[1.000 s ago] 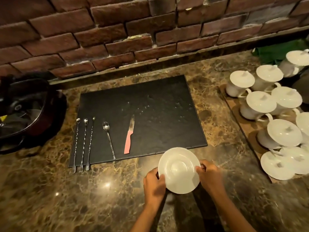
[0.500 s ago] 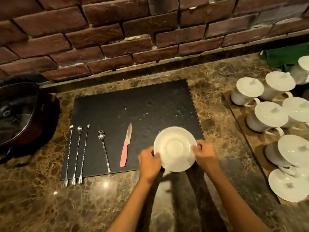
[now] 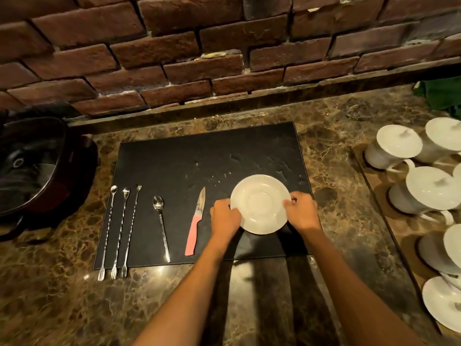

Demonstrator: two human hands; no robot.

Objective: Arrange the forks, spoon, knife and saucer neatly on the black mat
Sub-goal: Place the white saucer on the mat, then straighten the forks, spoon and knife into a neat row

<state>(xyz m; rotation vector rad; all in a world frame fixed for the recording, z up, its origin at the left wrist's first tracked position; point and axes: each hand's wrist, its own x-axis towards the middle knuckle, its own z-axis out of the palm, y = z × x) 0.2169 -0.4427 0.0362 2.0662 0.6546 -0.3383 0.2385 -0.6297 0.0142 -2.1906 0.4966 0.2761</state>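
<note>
A white saucer [image 3: 260, 203] is over the right part of the black mat [image 3: 199, 161]. My left hand [image 3: 224, 217] grips its left rim and my right hand [image 3: 300, 212] grips its right rim. I cannot tell whether it rests on the mat or hovers just above. Three long thin forks [image 3: 119, 231] lie side by side on the mat's left edge, their prongs past the front edge. To their right lies a spoon [image 3: 161, 224], then a knife [image 3: 195, 224] with a pink handle, blade pointing away from me.
Several white lidded cups [image 3: 424, 193] and saucers stand on a wooden tray [image 3: 374, 186] at the right. A dark round pot [image 3: 37, 168] sits at the left. A brick wall [image 3: 199, 51] backs the marble counter [image 3: 74, 308]. A green cloth [image 3: 441, 94] lies far right.
Both hands carried the saucer forward from the counter in front of the mat onto the mat's right part, beside the knife. The cutlery has not moved.
</note>
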